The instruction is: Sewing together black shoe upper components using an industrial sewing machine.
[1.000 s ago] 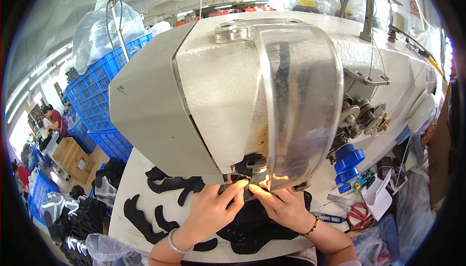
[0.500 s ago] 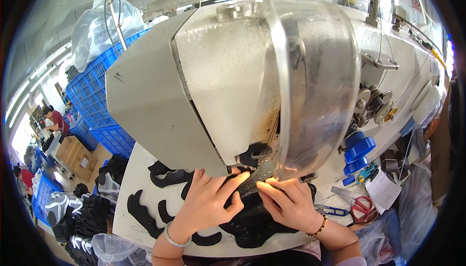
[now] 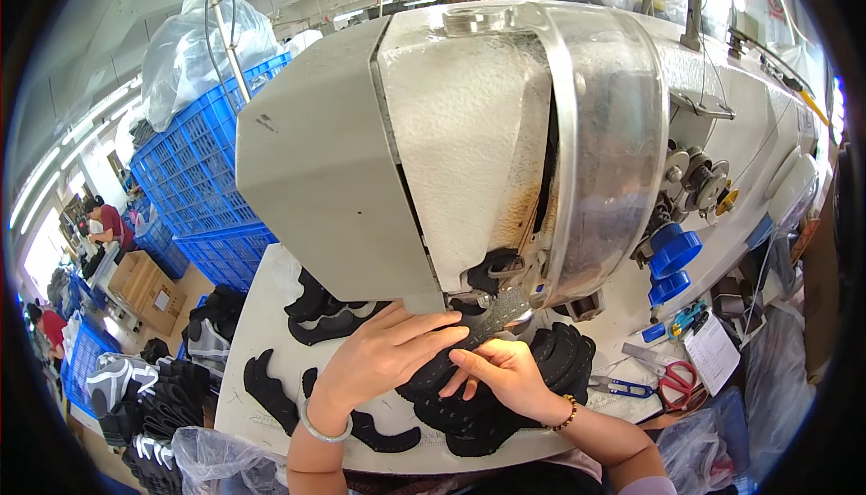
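Observation:
A dark grey speckled shoe piece (image 3: 499, 313) lies under the head of the big white sewing machine (image 3: 469, 152). My left hand (image 3: 388, 351), a bangle at its wrist, reaches in beside the needle area. Its fingers are stretched out and rest at the piece's left edge. My right hand (image 3: 510, 376), wearing a beaded bracelet, is bent at the near end of that piece. Thumb and fingers are closed there on its dark edge. A heap of black curved shoe parts (image 3: 474, 418) sits below both hands. The needle tip is hidden from view.
More black cut parts (image 3: 271, 391) lie on the white table (image 3: 236, 409). Thread snips (image 3: 621, 388), red-handled scissors (image 3: 678, 385) and a paper sheet (image 3: 713, 353) are at right. Blue crates (image 3: 203, 166) and stacked shoe uppers (image 3: 135, 396) stand left. A person (image 3: 108, 224) works far left.
My right hand has drawn nearer and left, its fingers now curled in. My left hand has flattened and shifted slightly right. The whole view has swung a little, moving the machine right.

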The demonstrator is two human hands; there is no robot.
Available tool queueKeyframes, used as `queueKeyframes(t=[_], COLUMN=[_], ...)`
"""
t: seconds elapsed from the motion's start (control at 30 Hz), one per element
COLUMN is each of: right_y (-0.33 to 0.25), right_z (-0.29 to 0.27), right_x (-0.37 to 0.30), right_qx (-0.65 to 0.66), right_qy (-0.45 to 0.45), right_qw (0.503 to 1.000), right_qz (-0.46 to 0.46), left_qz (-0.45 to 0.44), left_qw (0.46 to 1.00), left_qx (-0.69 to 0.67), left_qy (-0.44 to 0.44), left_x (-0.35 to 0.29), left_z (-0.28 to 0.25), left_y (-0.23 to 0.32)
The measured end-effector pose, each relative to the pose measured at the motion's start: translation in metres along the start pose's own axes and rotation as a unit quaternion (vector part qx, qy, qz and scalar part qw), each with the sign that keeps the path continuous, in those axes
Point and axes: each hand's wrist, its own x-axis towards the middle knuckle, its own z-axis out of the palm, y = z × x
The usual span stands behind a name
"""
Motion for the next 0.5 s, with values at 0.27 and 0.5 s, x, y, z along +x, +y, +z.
queueKeyframes(t=[0.27, 0.5], right_y=[0.001, 0.004], right_z=[0.001, -0.003], right_x=[-0.001, 0.000], right_qx=[0.024, -0.026], right_qy=[0.011, -0.016], right_qw=[1.000, 0.999], right_qz=[0.010, 0.019], left_qz=[0.000, -0.018], left_qw=[0.999, 0.997], left_qx=[0.047, 0.064], left_qy=[0.014, -0.038], left_x=[0.004, -0.002], left_z=[0.004, -0.003], left_y=[0.008, 0.011])
